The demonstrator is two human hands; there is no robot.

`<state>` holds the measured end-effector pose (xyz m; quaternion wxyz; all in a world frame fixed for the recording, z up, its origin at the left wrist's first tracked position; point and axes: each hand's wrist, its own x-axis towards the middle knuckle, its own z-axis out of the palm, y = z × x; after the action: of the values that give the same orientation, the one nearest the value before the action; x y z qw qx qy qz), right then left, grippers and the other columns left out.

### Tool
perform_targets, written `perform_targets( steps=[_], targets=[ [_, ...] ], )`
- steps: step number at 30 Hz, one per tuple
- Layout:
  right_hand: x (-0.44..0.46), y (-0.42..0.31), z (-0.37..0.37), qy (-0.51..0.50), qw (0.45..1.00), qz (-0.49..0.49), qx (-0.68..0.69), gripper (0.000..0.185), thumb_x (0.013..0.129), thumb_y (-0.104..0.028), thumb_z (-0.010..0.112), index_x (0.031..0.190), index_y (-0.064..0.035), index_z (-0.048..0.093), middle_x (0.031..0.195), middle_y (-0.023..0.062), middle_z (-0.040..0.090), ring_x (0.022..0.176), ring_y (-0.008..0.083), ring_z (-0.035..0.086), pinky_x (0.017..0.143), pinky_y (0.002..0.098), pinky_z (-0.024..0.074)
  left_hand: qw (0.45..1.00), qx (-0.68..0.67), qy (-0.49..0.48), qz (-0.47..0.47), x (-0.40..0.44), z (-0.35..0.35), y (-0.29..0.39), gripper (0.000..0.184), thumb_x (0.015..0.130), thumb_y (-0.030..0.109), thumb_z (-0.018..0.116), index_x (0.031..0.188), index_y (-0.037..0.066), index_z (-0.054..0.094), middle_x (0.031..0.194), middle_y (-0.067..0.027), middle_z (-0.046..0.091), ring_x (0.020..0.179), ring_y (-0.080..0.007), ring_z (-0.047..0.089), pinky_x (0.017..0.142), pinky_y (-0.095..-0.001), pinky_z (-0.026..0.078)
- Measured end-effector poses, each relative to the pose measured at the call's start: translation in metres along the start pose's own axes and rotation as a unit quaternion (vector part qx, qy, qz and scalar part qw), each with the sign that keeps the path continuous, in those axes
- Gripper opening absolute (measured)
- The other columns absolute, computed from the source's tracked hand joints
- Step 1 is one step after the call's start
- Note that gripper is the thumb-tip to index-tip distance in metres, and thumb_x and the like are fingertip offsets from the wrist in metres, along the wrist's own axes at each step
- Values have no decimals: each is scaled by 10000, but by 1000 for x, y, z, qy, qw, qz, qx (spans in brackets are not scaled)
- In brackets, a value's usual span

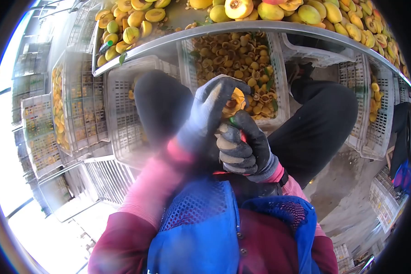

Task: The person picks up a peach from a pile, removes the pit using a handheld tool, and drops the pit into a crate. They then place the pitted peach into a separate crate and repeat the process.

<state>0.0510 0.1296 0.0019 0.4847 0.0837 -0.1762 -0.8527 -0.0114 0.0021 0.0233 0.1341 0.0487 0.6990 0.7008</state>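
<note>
My left hand (209, 105), in a grey and dark coated glove, is closed around a halved orange-yellow apricot (234, 102), its hollow cut face turned towards my right hand. Just below and to the right, my right hand (243, 148), in a matching glove, is wrapped round a small tool (233, 121) with green and red parts. Most of that tool is hidden by the fingers, and its working end cannot be made out near the fruit. Beneath both hands, between my knees, a white plastic crate (282, 98) holds many halved fruits.
A metal-edged table (178, 34) in front bears whole and cut fruits (239, 9). A green-capped object (106, 46) lies at its left end. White crates (132, 109) stand to my left, with stacked crates (82, 100) beyond; another crate (382, 109) with fruit stands right.
</note>
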Motion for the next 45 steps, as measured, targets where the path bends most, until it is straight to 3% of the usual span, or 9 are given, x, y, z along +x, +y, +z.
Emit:
perform_targets(
  steps=[5, 8, 10, 12, 15, 21, 26, 33, 45],
  targets=[
    [5, -2, 2, -109, 994, -8, 24, 407, 969, -447, 355, 788, -99, 464, 536, -30, 359, 368, 54, 321, 295, 211, 285, 968, -180, 148, -92, -6, 14, -8, 394, 922, 377, 475, 997, 7, 586, 873, -91, 613, 727, -172, 589, 692, -273, 477],
    [3, -7, 4, -101, 993, -63, -27, 401, 966, -441, 363, 854, -77, 488, 546, -37, 385, 383, 45, 364, 306, 195, 338, 945, 241, 158, 154, -12, -7, -29, 348, 894, 273, 552, 1136, 28, 497, 901, -93, 610, 749, -182, 604, 686, -279, 498],
    [6, -18, -23, -65, 993, -60, 84, 401, 961, -443, 378, 850, -75, 492, 554, -40, 362, 401, 45, 341, 322, 193, 326, 971, -163, 176, 6, -18, -15, -18, 447, 814, 111, 642, 1200, 10, 440, 989, -103, 587, 889, -197, 603, 745, -281, 508],
    [8, -24, -38, 13, 986, -54, 158, 403, 945, -459, 420, 835, -83, 514, 568, -46, 321, 426, 53, 300, 348, 188, 296, 916, 333, 134, 180, -28, -57, -41, 568, 824, 163, 621, 1302, -5, 365, 1117, -144, 554, 1023, -227, 573, 836, -280, 498],
    [8, -27, -59, 124, 986, -94, 58, 384, 932, -464, 450, 829, -105, 538, 562, -54, 310, 424, 59, 297, 350, 198, 286, 828, 502, 153, 197, -28, -78, 17, 414, 801, 318, 639, 1056, -1, 574, 1024, -140, 601, 944, -312, 593, 856, -390, 457],
    [0, -43, -77, 126, 986, -102, 42, 340, 901, -473, 515, 807, -147, 533, 561, -71, 277, 426, 59, 280, 372, 203, 268, 661, 702, 233, -125, -45, -179, 51, 329, 848, 275, 573, 1099, 62, 591, 985, -165, 614, 872, -322, 601, 754, -394, 471],
    [15, -41, -55, 304, 932, -163, -111, 363, 852, -519, 572, 801, -169, 492, 582, -68, 345, 437, 67, 319, 386, 219, 276, 762, 575, 293, -51, 43, -144, 78, 286, 841, 331, 593, 954, 76, 655, 917, -106, 644, 855, -312, 611, 758, -396, 463],
    [19, -49, -53, 402, 871, -220, -178, 378, 834, -532, 590, 836, -165, 502, 600, -42, 415, 440, 76, 361, 397, 221, 296, 636, 741, 213, -37, 197, -179, 16, 492, 754, 455, 659, 1037, 55, 623, 944, -159, 650, 937, -316, 612, 811, -408, 471],
    [13, -47, -52, 368, 699, -325, -520, 307, 931, -367, 502, 930, -61, 523, 641, 5, 492, 465, 91, 444, 386, 219, 340, 966, 216, 138, -12, 95, -83, 45, 239, 814, 167, 620, 956, -25, 614, 765, -59, 622, 668, -107, 569, 637, -251, 464]
  ],
)
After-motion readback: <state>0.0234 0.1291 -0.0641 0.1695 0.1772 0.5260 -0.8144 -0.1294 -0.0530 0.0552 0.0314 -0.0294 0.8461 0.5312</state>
